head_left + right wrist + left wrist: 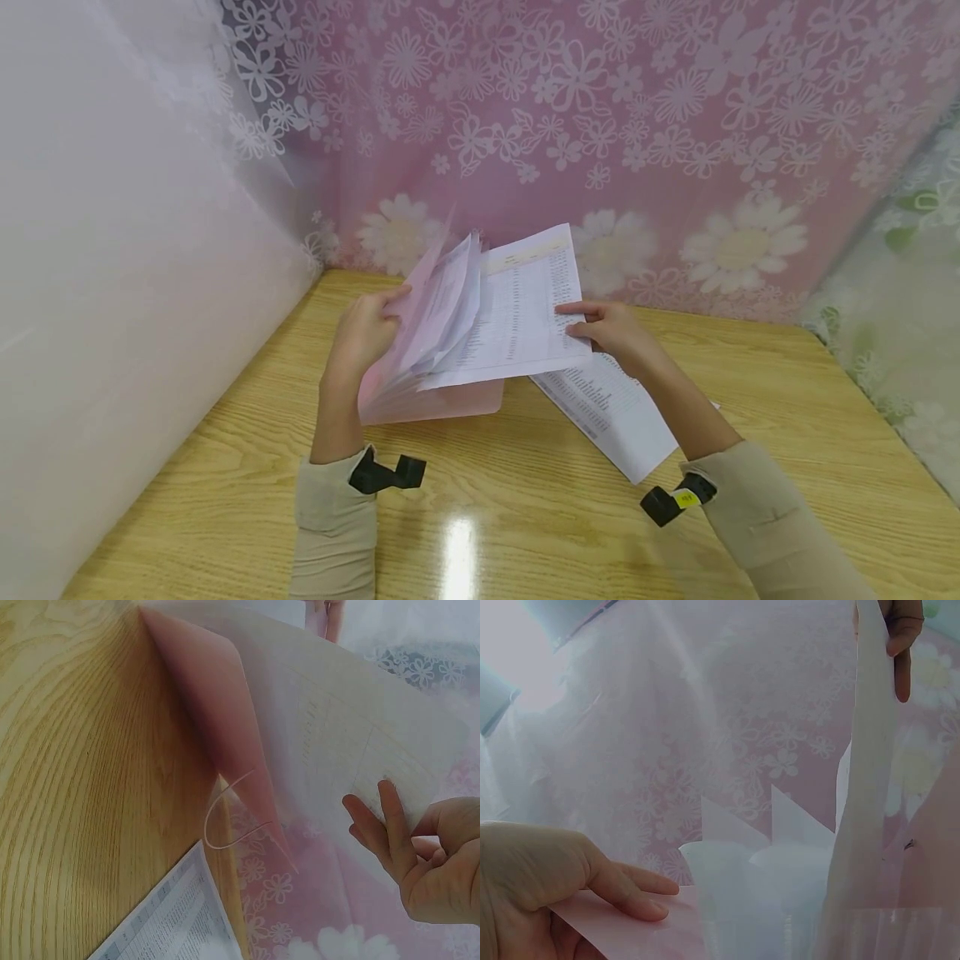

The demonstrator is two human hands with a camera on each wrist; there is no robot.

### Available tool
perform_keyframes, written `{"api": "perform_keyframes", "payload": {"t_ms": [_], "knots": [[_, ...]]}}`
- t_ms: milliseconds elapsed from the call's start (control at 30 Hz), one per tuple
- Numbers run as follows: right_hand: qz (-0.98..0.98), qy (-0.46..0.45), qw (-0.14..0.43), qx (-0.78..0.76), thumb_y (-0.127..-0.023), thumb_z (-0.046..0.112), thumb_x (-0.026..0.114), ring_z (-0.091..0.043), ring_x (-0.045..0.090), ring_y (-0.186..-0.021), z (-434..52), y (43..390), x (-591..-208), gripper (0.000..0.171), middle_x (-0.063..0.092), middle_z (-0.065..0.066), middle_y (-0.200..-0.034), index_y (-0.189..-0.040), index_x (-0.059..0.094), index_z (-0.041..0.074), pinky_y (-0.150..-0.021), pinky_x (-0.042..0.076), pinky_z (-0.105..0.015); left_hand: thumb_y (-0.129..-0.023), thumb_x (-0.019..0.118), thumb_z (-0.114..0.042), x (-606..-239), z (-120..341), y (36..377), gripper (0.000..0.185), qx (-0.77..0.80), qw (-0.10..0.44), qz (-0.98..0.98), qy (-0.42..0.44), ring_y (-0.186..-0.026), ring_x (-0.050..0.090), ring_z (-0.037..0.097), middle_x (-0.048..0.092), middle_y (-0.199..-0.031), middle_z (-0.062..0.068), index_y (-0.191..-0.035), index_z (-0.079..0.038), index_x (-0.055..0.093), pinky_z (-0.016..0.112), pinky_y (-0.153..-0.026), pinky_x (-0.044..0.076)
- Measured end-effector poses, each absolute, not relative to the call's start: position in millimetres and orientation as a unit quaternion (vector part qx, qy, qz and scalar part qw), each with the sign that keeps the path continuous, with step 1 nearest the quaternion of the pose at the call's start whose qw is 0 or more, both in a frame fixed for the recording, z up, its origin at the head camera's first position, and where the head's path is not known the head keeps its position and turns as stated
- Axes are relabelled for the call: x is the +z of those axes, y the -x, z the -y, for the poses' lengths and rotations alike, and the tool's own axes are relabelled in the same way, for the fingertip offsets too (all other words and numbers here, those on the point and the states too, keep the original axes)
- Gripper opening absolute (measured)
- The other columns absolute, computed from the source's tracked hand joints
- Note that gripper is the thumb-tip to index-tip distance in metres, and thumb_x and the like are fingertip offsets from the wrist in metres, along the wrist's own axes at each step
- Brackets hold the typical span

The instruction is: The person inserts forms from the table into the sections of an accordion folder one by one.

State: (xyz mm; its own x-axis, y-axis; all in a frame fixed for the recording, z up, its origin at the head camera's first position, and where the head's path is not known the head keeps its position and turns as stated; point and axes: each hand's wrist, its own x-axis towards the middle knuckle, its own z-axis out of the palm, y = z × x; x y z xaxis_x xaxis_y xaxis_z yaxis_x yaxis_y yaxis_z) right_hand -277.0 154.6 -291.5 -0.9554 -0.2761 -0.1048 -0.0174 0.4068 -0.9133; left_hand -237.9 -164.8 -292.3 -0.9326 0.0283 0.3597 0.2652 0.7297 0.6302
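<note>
A pink folder [450, 406] stands spread open over the table, with clear sleeves and papers [450, 308] fanned inside it. My left hand [365, 333] pinches its raised left cover, the thumb lying on the pink sheet [682, 930] in the left wrist view. At the other side my right hand [618, 333] holds the right edge of a white printed sheet [517, 308], which tilts up across the folder. The right wrist view shows that hand's fingers [397, 825] against the sheet. Below lies another printed sheet [622, 417] on the table, partly covered by the held sheet and the right forearm.
The wooden table [510, 508] runs back to a pink flowered curtain [525, 125]. A plain white sheet wall [150, 208] bounds the left side, and a flowered curtain [915, 267] the right. In the right wrist view a thin elastic loop [210, 817] hangs from the folder.
</note>
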Motion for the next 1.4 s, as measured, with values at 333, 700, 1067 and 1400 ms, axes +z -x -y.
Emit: {"api": "perform_keyframes", "payload": {"t_ms": [333, 700, 1067, 1400], "knots": [[-0.811, 0.098, 0.139, -0.56, -0.09, 0.001, 0.052, -0.02, 0.061, -0.089, -136.6, 293.2, -303.3, 0.041, 0.05, -0.022, -0.125, -0.131, 0.048, -0.004, -0.072, 0.05, -0.029, -0.077, 0.044, 0.01, -292.0, 165.0, 238.0, 0.051, -0.361, 0.161, 0.915, 0.085, -0.047, 0.024, 0.013, 0.054, -0.123, 0.017, -0.125, -0.002, 0.057, 0.028, -0.047, 0.028], [-0.813, 0.076, 0.128, -0.564, -0.088, 0.001, 0.056, -0.023, 0.062, -0.087, -108.0, 304.2, -322.0, 0.041, 0.056, -0.022, -0.115, -0.128, 0.051, -0.001, -0.071, 0.051, -0.032, -0.077, 0.044, 0.01, -292.4, 164.6, 238.4, 0.051, -0.36, 0.158, 0.916, 0.082, -0.046, 0.025, 0.012, 0.055, -0.122, 0.016, -0.125, -0.002, 0.056, 0.028, -0.047, 0.029], [-0.797, 0.076, 0.059, -0.597, -0.088, 0.004, 0.054, -0.025, 0.064, -0.079, -97.6, 301.2, -323.8, 0.038, 0.055, -0.025, -0.115, -0.124, 0.051, -0.008, -0.069, 0.052, -0.033, -0.079, 0.044, 0.01, -292.4, 164.3, 238.1, 0.051, -0.363, 0.152, 0.916, 0.084, -0.049, 0.026, 0.014, 0.052, -0.126, 0.016, -0.127, -0.002, 0.055, 0.028, -0.048, 0.029], [-0.789, 0.081, 0.041, -0.607, -0.085, -0.002, 0.058, -0.023, 0.065, -0.073, -85.9, 304.2, -336.0, 0.034, 0.058, -0.024, -0.113, -0.118, 0.057, -0.008, -0.064, 0.052, -0.03, -0.078, 0.044, 0.011, -292.3, 163.8, 237.4, 0.05, -0.365, 0.154, 0.914, 0.087, -0.047, 0.023, 0.012, 0.052, -0.125, 0.016, -0.125, -0.001, 0.056, 0.027, -0.045, 0.026]]}}
